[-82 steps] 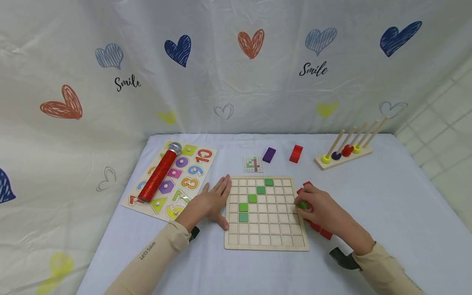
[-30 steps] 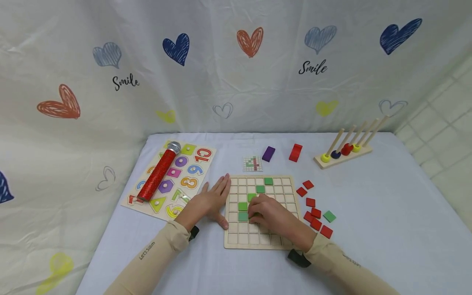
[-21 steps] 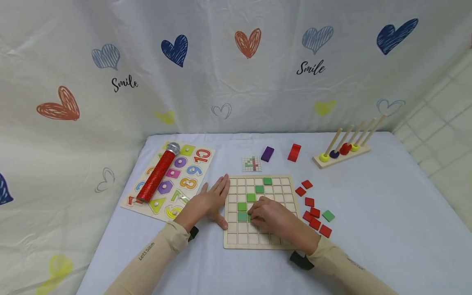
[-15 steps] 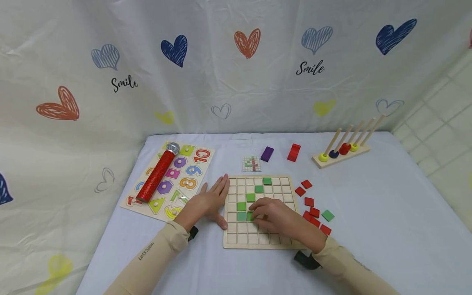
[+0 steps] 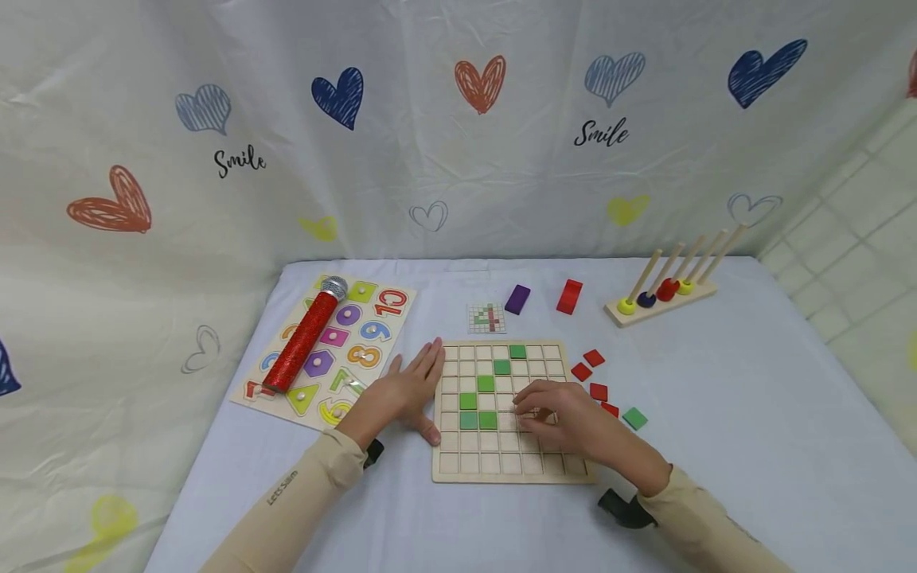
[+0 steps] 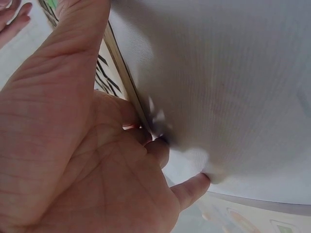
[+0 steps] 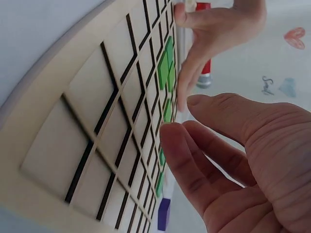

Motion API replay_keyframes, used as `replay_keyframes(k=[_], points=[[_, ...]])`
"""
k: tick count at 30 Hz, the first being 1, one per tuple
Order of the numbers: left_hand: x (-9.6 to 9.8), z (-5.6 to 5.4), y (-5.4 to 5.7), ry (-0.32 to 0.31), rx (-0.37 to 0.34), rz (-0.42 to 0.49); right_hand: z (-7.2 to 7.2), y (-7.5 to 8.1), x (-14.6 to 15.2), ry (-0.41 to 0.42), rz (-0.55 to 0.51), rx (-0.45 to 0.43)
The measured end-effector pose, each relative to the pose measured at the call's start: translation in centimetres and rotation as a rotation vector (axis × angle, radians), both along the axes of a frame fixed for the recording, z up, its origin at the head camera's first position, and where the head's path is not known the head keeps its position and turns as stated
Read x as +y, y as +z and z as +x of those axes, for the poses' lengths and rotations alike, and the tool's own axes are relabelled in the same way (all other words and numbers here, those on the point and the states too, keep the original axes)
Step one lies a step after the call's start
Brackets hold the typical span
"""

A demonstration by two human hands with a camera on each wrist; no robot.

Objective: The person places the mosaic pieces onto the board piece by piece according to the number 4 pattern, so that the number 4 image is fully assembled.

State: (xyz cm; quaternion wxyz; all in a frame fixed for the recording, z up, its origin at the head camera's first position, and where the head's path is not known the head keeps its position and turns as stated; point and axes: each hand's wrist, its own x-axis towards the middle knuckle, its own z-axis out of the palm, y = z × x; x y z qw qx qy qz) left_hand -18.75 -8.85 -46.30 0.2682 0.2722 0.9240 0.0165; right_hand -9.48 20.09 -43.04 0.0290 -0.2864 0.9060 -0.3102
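Note:
A wooden grid board [image 5: 512, 478] lies flat on the cloth. Several green square tiles [image 5: 487, 420] sit in its cells, two of them side by side at the lower left of the group. My left hand [image 5: 408, 398] lies along the board's left edge, fingers extended and thumb spread. Over the right half of the grid hovers my right hand [image 5: 562, 418]; the right wrist view shows its thumb and fingertips apart with nothing between them. Right of the board are several red tiles [image 5: 598, 391] and a loose green tile [image 5: 634, 418]. My right hand and forearm cover some red tiles.
Behind the board lie a small pattern card [image 5: 486, 318], a purple block [image 5: 517, 300] and a red block [image 5: 569, 297]. At left, a red microphone [image 5: 304, 338] rests on a number puzzle board [image 5: 254, 404]. A peg stand with rings [image 5: 662, 305] stands at back right.
My right hand brought a green tile from the right side to a cell beside another green one, let go, and drew back rightward. My left hand stays at the board's edge.

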Motion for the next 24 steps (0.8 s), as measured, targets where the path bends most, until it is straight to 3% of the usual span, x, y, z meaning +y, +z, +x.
replay_keyframes(k=[4, 7, 11, 18, 21, 24], points=[[-0.2, -0.4, -0.9, 0.004, -0.007, 0.017, 0.3, 0.1, 1.4, -0.019, -0.013, 0.011], [-0.2, -0.5, -0.9, 0.003, -0.012, 0.024, 0.5, 0.2, 2.4, -0.049, -0.017, 0.005], [-0.2, -0.2, -0.3, -0.003, -0.013, 0.025, 0.8, 0.4, 3.9, -0.118, 0.017, 0.008], [0.3, 1.0, 2.5, -0.014, 0.005, -0.005, 1.6, 0.1, 6.7, -0.206, 0.077, 0.079], [0.2, 1.0, 2.5, -0.01, 0.003, -0.013, 1.8, -0.1, 7.5, -0.256, 0.118, 0.102], [0.2, 0.8, 1.9, 0.0, -0.013, -0.006, 2.0, -0.1, 8.3, -0.316, 0.136, 0.08]])
